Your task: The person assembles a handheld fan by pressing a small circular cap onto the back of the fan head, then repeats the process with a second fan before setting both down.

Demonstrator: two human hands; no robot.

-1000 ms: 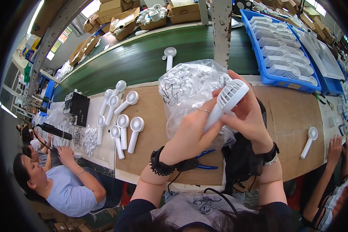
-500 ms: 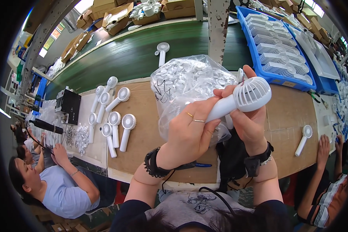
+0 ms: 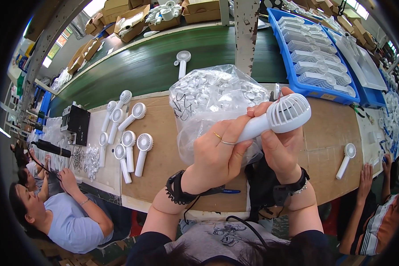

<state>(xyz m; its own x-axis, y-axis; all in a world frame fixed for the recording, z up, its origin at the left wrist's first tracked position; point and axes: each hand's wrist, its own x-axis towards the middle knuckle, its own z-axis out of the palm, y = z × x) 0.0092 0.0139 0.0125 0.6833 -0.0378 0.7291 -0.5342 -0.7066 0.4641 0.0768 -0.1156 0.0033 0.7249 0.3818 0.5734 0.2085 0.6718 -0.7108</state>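
Left hand (image 3: 219, 146): closed around the handle of the white handheld fan (image 3: 292, 114). Right hand (image 3: 284, 148): gripping the caged head from below. The fan is held above the worktop (image 3: 112, 177), clear of its surface. Compared with one second ago, the fan points further to the right, and a small white disc (image 3: 277, 91) has come into view beyond the right fingers. Judgement: the unit is being turned in mid-handling, not released.

The near worktop edge runs beneath the forearms. Left of the hands, brown cardboard (image 3: 168, 181) extends to a group of upright-cage fans (image 3: 145, 142); to the right, it extends to a lone fan (image 3: 349, 151). Forward room is limited by the clear plastic bag (image 3: 219, 86), just beyond the hands. Farther off, a blue tray (image 3: 303, 90) and a post (image 3: 247, 40) border the green belt (image 3: 119, 71)
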